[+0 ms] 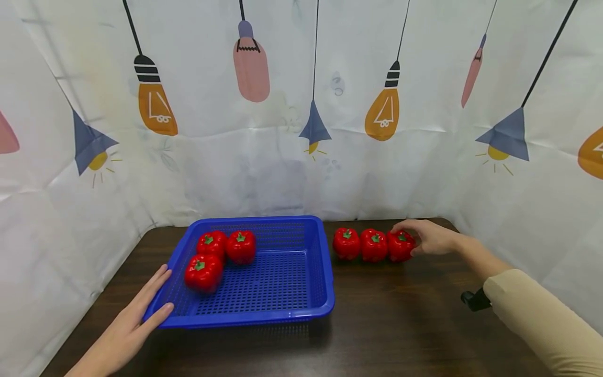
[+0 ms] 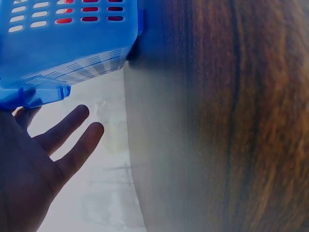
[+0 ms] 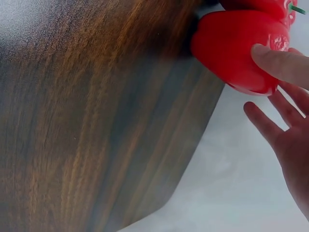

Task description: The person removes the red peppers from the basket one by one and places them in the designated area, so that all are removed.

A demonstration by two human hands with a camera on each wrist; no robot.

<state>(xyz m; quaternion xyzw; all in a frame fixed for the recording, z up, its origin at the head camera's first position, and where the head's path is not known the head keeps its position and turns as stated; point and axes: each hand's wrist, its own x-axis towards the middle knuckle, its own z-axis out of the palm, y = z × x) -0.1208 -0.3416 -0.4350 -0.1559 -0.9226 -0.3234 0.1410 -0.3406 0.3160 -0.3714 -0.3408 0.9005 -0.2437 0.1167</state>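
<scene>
At the right of the row, a red bell pepper [image 1: 401, 246] sits under my right hand [image 1: 431, 236]. The thumb [image 3: 280, 63] lies on its near side and other fingers reach round behind it. Two more red bell peppers [image 1: 373, 245] stand right beside it in line. My left hand [image 1: 127, 324] rests with straight, spread fingers at the left rim of a blue plastic basket [image 1: 245, 316]. Inside the basket, at its left side, are three red bell peppers [image 1: 203, 273]. From below, the left wrist view shows the basket's slotted wall [image 2: 67, 43] above the left hand [image 2: 34, 164].
Everything stands on a dark wooden table [image 1: 391, 324]. A white curtain [image 1: 264, 167] printed with lamps and bulbs hangs behind the table and along both sides. A small black strap piece [image 1: 476, 300] juts out near the right sleeve [image 1: 532, 319].
</scene>
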